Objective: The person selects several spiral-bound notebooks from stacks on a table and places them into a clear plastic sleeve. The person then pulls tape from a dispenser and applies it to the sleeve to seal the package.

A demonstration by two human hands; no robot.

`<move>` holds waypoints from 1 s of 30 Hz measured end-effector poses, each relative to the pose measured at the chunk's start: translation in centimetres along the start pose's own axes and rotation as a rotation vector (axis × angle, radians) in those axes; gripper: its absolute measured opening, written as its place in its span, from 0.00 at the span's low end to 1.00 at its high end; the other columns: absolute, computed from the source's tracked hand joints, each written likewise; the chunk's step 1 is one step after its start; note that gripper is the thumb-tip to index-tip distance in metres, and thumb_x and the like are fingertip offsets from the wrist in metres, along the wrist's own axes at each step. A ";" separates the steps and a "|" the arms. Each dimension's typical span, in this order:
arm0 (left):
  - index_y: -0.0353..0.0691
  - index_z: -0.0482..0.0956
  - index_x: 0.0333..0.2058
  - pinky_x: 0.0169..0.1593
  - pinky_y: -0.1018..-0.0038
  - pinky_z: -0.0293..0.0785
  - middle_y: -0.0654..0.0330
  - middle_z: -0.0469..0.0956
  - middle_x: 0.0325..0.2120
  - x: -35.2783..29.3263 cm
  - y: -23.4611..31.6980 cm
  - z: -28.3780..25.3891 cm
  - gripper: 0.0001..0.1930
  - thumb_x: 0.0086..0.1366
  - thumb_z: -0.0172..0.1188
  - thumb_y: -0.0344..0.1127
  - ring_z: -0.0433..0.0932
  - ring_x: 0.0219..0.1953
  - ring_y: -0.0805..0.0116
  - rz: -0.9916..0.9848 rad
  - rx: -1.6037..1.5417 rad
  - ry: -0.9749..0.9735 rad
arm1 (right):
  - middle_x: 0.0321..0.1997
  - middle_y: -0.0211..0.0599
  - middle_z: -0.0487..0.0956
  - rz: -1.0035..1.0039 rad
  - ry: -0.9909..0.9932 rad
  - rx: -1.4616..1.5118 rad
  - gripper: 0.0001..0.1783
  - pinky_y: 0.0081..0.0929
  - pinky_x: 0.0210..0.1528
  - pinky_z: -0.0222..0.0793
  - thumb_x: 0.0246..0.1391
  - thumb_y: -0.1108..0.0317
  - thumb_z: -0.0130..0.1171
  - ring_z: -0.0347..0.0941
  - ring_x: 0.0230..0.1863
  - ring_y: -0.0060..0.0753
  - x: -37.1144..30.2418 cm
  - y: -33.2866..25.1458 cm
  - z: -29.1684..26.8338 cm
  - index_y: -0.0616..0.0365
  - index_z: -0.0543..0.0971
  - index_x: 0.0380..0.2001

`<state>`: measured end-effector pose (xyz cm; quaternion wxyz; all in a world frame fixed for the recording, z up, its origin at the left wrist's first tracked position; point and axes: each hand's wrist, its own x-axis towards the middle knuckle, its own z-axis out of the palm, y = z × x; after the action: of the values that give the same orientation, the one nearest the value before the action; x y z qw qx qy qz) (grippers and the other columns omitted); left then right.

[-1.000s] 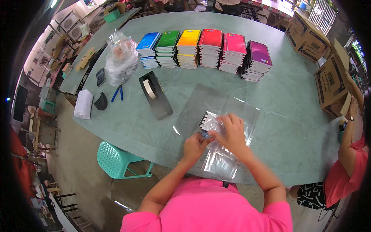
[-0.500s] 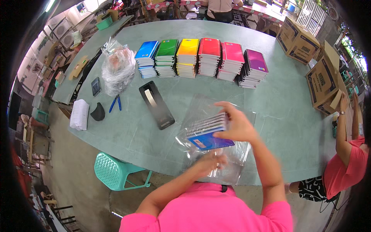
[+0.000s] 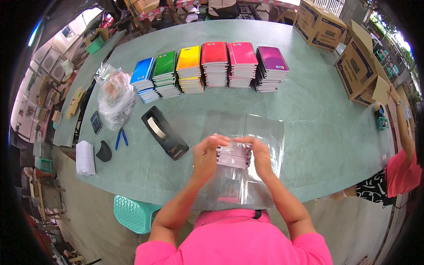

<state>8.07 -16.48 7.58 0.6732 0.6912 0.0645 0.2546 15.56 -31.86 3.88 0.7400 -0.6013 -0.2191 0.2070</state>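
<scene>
A small stack of spiral notebooks (image 3: 233,157) stands between my two hands, its white page edges toward me. My left hand (image 3: 206,154) is closed on the left end of the stack. At the other end, my right hand (image 3: 258,154) grips with its fingertips along the top. Both sets of fingers are slightly blurred. Beneath the notebooks lie clear plastic bags (image 3: 269,132), flat on the green table (image 3: 304,145). Six taller notebook stacks line the far side: blue (image 3: 142,70), green (image 3: 165,64), yellow (image 3: 189,58), red (image 3: 214,53), pink (image 3: 242,53) and purple (image 3: 274,59).
Left of my hands are a black tape dispenser (image 3: 171,143), blue-handled nippers (image 3: 118,140), a black curved piece (image 3: 104,151), white paper (image 3: 85,158), a phone (image 3: 96,122) and bundled clear plastic (image 3: 115,97). Cartons (image 3: 358,73) stand right, by a co-worker's arm (image 3: 404,123). A green stool (image 3: 134,214) is below.
My left hand has risen from the bags to grip the stack. The notebooks have been turned so their blue-purple cover no longer shows. The whole view has shifted slightly.
</scene>
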 end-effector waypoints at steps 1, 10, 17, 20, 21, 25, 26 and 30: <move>0.35 0.77 0.37 0.44 0.72 0.68 0.54 0.77 0.29 0.1 1.1 -0.7 0.13 0.59 0.58 0.38 0.76 0.35 0.66 0.143 0.068 0.003 | 0.43 0.38 0.75 -0.121 0.039 0.026 0.25 0.26 0.50 0.60 0.58 0.50 0.44 0.68 0.46 0.28 0.2 -1.0 -0.3 0.63 0.74 0.43; 0.38 0.73 0.43 0.46 0.62 0.69 0.53 0.75 0.32 0.6 5.2 -0.6 0.18 0.51 0.57 0.30 0.73 0.41 0.59 0.786 1.210 -0.652 | 0.46 0.45 0.69 -0.378 0.161 -0.553 0.28 0.34 0.53 0.60 0.35 0.74 0.67 0.65 0.50 0.43 -6.5 2.9 -0.5 0.59 0.71 0.44; 0.41 0.74 0.30 0.32 0.66 0.67 0.62 0.69 0.20 -0.7 7.7 -0.2 0.09 0.50 0.59 0.36 0.72 0.26 0.61 0.592 0.912 -0.856 | 0.43 0.35 0.69 -0.662 0.037 -1.090 0.30 0.34 0.45 0.62 0.31 0.72 0.62 0.65 0.44 0.39 -4.1 1.2 -0.8 0.50 0.75 0.45; 0.43 0.74 0.31 0.31 0.66 0.68 0.61 0.72 0.22 5.0 4.7 -0.9 0.10 0.49 0.62 0.37 0.72 0.27 0.60 0.643 1.240 -0.540 | 0.42 0.34 0.70 -0.730 -0.037 -1.150 0.29 0.34 0.45 0.61 0.30 0.71 0.61 0.65 0.44 0.38 -3.3 0.2 -0.4 0.51 0.75 0.44; 0.44 0.75 0.32 0.34 0.65 0.68 0.60 0.73 0.23 6.4 3.7 -1.8 0.11 0.48 0.63 0.36 0.73 0.28 0.59 0.454 1.236 -0.569 | 0.42 0.34 0.71 -0.741 -0.076 -1.151 0.28 0.34 0.45 0.62 0.29 0.71 0.61 0.66 0.44 0.38 -3.1 -0.3 -0.1 0.53 0.74 0.43; 0.42 0.74 0.32 0.43 0.64 0.67 0.59 0.74 0.25 8.6 8.6 -1.8 0.09 0.51 0.60 0.35 0.74 0.31 0.58 0.240 0.902 -0.579 | 0.42 0.35 0.72 -0.709 -0.133 -1.087 0.26 0.37 0.46 0.63 0.30 0.71 0.61 0.67 0.46 0.39 -2.0 -0.1 -1.1 0.58 0.74 0.41; 0.42 0.74 0.31 0.45 0.64 0.67 0.59 0.74 0.24 7.8 8.5 -1.8 0.08 0.52 0.59 0.35 0.74 0.30 0.60 0.396 0.969 -0.690 | 0.43 0.35 0.72 -0.721 -0.127 -1.074 0.25 0.37 0.46 0.64 0.31 0.71 0.61 0.68 0.46 0.40 -2.0 0.0 -1.1 0.58 0.74 0.41; 0.43 0.75 0.28 0.51 0.63 0.65 0.62 0.76 0.28 0.7 6.5 -1.9 0.07 0.54 0.56 0.39 0.73 0.36 0.64 0.846 1.427 -1.226 | 0.44 0.35 0.73 -0.766 -0.091 -1.015 0.22 0.36 0.48 0.64 0.35 0.70 0.60 0.69 0.47 0.40 -2.6 0.8 -1.1 0.59 0.75 0.40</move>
<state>6.17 -15.05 13.96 -0.1212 0.9072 -0.4023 -0.0229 14.06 -34.03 2.72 0.3745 -0.7469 -0.5204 -0.1764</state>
